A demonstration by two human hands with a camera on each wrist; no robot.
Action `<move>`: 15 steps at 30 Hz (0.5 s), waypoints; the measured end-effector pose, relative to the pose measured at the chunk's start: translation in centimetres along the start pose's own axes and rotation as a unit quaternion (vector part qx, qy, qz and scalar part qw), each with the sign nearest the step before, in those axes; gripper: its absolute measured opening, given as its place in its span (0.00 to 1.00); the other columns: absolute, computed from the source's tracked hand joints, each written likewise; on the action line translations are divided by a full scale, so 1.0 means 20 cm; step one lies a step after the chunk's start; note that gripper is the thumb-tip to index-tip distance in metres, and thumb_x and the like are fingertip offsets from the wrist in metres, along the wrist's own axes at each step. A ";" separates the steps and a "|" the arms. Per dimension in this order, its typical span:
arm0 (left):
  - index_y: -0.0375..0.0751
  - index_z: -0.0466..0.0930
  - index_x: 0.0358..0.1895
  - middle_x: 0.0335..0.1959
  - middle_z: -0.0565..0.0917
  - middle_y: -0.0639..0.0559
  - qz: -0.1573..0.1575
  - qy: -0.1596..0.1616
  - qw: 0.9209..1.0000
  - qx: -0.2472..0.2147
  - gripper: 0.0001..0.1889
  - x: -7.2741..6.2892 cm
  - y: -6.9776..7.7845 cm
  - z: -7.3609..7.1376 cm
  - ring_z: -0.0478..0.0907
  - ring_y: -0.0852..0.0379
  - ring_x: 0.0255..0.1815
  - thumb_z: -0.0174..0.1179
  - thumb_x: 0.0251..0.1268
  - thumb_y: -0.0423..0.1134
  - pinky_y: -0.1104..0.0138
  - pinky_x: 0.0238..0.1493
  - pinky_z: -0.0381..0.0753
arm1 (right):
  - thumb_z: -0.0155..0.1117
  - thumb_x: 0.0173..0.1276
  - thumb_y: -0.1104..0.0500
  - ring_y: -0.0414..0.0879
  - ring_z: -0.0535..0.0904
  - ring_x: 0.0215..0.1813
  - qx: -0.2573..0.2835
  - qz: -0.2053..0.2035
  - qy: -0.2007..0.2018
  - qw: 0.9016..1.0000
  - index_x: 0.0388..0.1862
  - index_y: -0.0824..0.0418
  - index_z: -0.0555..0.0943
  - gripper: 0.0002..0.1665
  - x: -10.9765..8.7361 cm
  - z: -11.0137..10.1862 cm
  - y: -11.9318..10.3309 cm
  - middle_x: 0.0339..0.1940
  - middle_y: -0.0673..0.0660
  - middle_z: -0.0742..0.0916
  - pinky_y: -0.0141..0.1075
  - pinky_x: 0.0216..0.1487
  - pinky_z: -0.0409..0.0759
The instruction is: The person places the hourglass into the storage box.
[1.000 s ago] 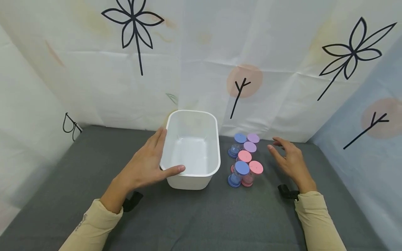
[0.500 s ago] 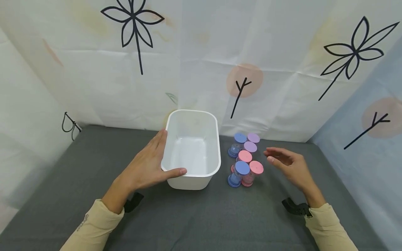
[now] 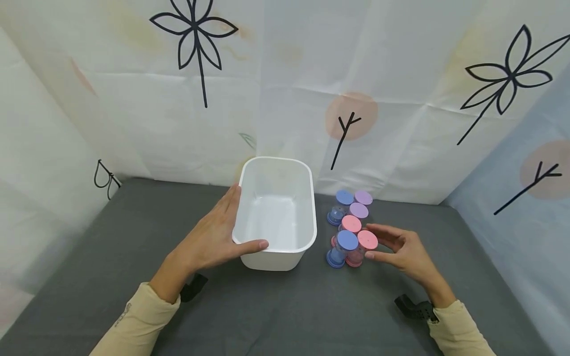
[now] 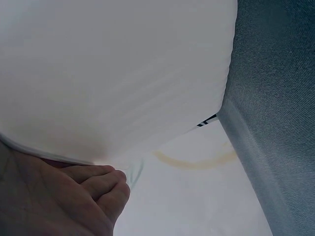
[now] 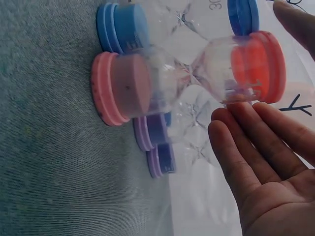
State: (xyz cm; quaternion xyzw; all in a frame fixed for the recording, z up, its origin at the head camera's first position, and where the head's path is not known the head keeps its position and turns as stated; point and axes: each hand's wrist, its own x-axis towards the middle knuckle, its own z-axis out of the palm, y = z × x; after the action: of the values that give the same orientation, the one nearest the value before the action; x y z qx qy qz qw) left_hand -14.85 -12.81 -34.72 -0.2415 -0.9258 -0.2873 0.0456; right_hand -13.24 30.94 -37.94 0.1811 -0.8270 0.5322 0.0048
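Observation:
A white plastic bin (image 3: 274, 259) stands upright on the table. My left hand (image 3: 211, 237) rests along its left side, fingers straight against the outer wall and thumb over the near rim. In the left wrist view, fingers (image 4: 106, 189) lie beside the bin's wall (image 4: 113, 73). My right hand (image 3: 403, 249) is at the near pink sand timer (image 3: 367, 240), fingers behind and thumb in front, spread around it. From the right wrist, the fingertips (image 5: 221, 115) are close to that timer's upper cap (image 5: 268, 66); contact is hard to tell. The timer stands upright.
Beside the near pink timer stand a blue sand timer (image 3: 347, 241) and another pink one (image 3: 351, 224). Behind are two purple timers (image 3: 358, 210) and another blue one (image 3: 345, 198). The grey-covered table (image 3: 285, 316) ends at a patterned cloth wall (image 3: 294, 109).
My right hand has moved left and toward the near side, from right of the timers to around the near pink one. My left hand has stayed on the bin.

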 end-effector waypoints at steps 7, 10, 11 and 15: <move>0.41 0.31 0.83 0.84 0.38 0.46 0.006 0.003 1.000 0.001 0.66 0.00 -0.01 0.01 0.44 0.46 0.82 0.63 0.57 0.73 0.44 0.71 0.62 | 0.78 0.55 0.73 0.35 0.80 0.60 0.007 -0.002 0.002 1.000 0.65 0.74 0.76 0.37 -0.01 0.01 0.01 0.62 0.63 0.83 0.29 0.57 0.77; 0.42 0.31 0.83 0.84 0.37 0.47 0.000 -0.002 1.000 0.000 0.66 -0.01 -0.01 0.00 0.43 0.47 0.82 0.62 0.57 0.74 0.44 0.72 0.60 | 0.77 0.56 0.73 0.36 0.80 0.60 0.012 -0.004 0.000 1.000 0.65 0.74 0.75 0.37 0.00 0.02 0.01 0.62 0.63 0.83 0.29 0.57 0.77; 0.42 0.30 0.83 0.84 0.37 0.47 -0.002 -0.002 1.000 -0.001 0.66 -0.01 -0.01 0.00 0.42 0.47 0.82 0.62 0.57 0.74 0.44 0.72 0.60 | 0.77 0.56 0.74 0.36 0.80 0.60 0.014 -0.005 0.000 1.000 0.65 0.74 0.75 0.36 0.00 0.02 0.01 0.62 0.63 0.83 0.29 0.57 0.77; 0.43 0.30 0.83 0.84 0.38 0.47 -0.009 0.000 1.000 -0.002 0.66 -0.02 -0.02 -0.01 0.43 0.47 0.82 0.63 0.56 0.74 0.43 0.71 0.61 | 0.76 0.57 0.74 0.37 0.81 0.60 0.019 -0.007 0.001 1.000 0.65 0.74 0.76 0.35 0.00 0.03 0.00 0.62 0.61 0.83 0.29 0.56 0.78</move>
State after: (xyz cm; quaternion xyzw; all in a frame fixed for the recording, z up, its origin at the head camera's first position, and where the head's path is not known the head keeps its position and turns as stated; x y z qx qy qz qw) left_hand -14.68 -13.30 -34.90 -0.2328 -0.9276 -0.2892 0.0426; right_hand -13.09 30.49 -38.21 0.1864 -0.8153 0.5482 0.0065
